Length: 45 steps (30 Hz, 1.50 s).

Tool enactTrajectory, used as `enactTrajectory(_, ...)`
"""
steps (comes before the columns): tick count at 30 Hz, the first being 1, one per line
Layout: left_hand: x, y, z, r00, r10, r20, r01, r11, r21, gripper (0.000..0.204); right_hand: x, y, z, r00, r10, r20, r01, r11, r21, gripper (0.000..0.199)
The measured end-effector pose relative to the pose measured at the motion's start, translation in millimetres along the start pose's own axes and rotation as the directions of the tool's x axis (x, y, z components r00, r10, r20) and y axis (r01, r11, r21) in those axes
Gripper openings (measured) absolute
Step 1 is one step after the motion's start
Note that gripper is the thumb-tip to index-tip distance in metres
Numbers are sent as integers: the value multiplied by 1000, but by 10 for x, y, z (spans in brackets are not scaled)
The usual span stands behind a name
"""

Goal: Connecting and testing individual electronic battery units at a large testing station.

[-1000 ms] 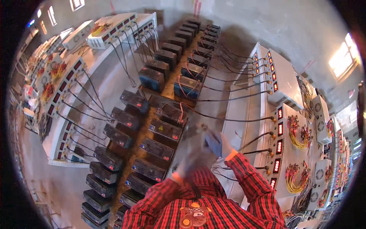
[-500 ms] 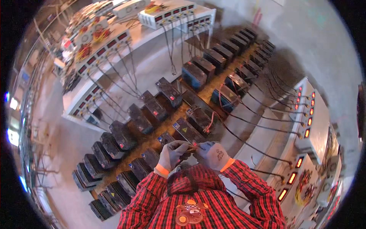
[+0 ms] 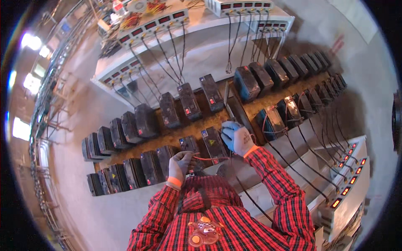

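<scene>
My left hand (image 3: 180, 164), in a grey work glove, is closed with fingertips pinched on the end of a thin red wire (image 3: 209, 158). That wire stretches right, past the near end of a black battery (image 3: 214, 144), and meets a black cable (image 3: 247, 190) running down to the right. My right hand (image 3: 238, 138), gloved in grey with blue fingers, is bent over the spot just right of that battery. Its fingers are curled, and whatever lies under them is hidden. Another black battery (image 3: 189, 144) stands just beyond my left hand.
Two rows of black batteries (image 3: 121, 133) stand on a brownish bench. White units with lit red displays (image 3: 343, 190) sit at right, their black cables reaching the batteries. More units (image 3: 155, 26) with hanging cables occupy the white table (image 3: 205, 38) at the back.
My hands, close together before, are now apart: the right has moved away and up over the batteries, the left slightly down. The red wire now spans between the left hand and black cable. My view has shifted.
</scene>
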<state>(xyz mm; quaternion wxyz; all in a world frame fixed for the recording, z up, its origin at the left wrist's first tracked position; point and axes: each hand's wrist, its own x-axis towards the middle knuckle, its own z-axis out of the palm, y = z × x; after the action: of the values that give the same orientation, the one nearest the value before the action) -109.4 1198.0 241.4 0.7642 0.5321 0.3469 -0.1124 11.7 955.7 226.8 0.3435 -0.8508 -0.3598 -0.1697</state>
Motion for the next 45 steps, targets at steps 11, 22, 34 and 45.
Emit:
enactTrajectory(11,-118,-483,293,795,578,-185,-550,815,181,13,335,547,671,978,-77,192,67,996,60,13)
enactTrajectory(22,67,-842,336,963,188,-192,-165,978,129,16,228,498,810,935,97,341,-145,983,117,32)
enactTrajectory(34,30,-778,395,991,-23,-131,14,998,-67,16,184,542,825,916,-133,379,109,990,86,32)
enactTrajectory(45,-44,-774,460,986,25,-164,-10,996,93,16,192,445,829,897,-98,432,138,988,-63,30)
